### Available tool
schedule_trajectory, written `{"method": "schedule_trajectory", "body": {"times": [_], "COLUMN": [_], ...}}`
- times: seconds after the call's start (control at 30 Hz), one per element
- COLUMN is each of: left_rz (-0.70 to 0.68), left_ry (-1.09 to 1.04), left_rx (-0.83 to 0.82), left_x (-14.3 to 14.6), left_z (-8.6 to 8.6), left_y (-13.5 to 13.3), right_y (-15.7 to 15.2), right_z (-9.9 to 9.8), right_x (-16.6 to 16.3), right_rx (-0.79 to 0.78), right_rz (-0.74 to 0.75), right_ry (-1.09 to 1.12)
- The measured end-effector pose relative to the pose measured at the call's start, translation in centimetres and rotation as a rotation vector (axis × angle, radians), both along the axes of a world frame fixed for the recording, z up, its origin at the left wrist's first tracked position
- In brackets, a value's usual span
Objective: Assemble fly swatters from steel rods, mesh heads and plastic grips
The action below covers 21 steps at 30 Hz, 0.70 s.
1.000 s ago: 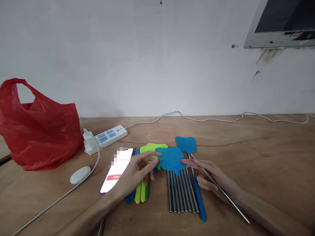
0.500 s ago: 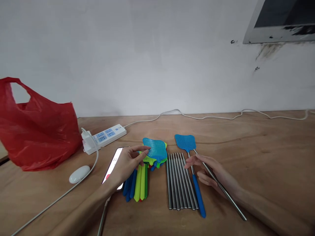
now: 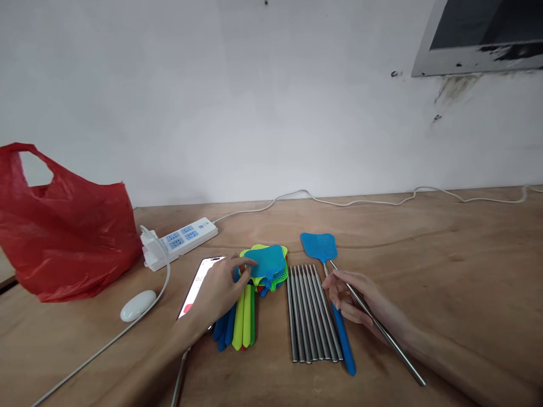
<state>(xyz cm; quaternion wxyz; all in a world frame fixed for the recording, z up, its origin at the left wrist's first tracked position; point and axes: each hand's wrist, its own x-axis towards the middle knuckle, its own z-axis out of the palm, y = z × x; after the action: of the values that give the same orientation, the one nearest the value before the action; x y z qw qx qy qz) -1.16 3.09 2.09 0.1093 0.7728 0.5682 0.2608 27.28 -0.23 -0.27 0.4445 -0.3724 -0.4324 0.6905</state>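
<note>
My left hand pinches the left edge of a blue fly swatter head with thumb and fingertips, over a pile of blue, green and red swatter heads. Blue, lime and green swatter handles lie in front of it, partly under the hand. My right hand holds a metal rod, slanting down toward me at the right. Between the hands a row of several metal rods lies side by side. A blue fly swatter with a blue handle lies just right of them, partly behind my right fingers.
A phone with a lit screen lies under my left wrist. Farther left are a white power strip, a white oval device with a cable and a red plastic bag. A white wall stands behind the wooden table.
The blue swatter head under my left hand has come down a little onto the pile. My right fingers have closed in more around the rod. The whole view has shifted slightly.
</note>
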Motion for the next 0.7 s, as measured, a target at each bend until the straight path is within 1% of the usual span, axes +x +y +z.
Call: {"method": "schedule_trajectory", "body": {"times": [0.2,0.33,0.5,0.6,0.7], "left_rz": [-0.012,-0.025,-0.036,-0.092,-0.201], "left_ry": [0.09,0.117,0.135,0.161,0.211], "left_rx": [0.03,0.068,0.103,0.156,0.199], "left_x": [0.07,0.11,0.13,0.19,0.33], "left_z": [-0.05,-0.36,-0.72,-0.74,-0.87], "left_y": [-0.2,-0.31,-0.52,-0.66,-0.84], "right_y": [0.09,0.23,0.17,0.05,-0.05], "right_z": [-0.24,-0.29,-0.03,0.2,0.25], "right_x": [0.01,0.18,0.29,0.31,0.41], "right_rx": [-0.022,-0.058,-0.053,-0.066,-0.062], "right_rz": [-0.014,-0.017,-0.045,-0.058,-0.062], "right_ry": [-0.016,-0.022,-0.031,-0.027,-0.03]}}
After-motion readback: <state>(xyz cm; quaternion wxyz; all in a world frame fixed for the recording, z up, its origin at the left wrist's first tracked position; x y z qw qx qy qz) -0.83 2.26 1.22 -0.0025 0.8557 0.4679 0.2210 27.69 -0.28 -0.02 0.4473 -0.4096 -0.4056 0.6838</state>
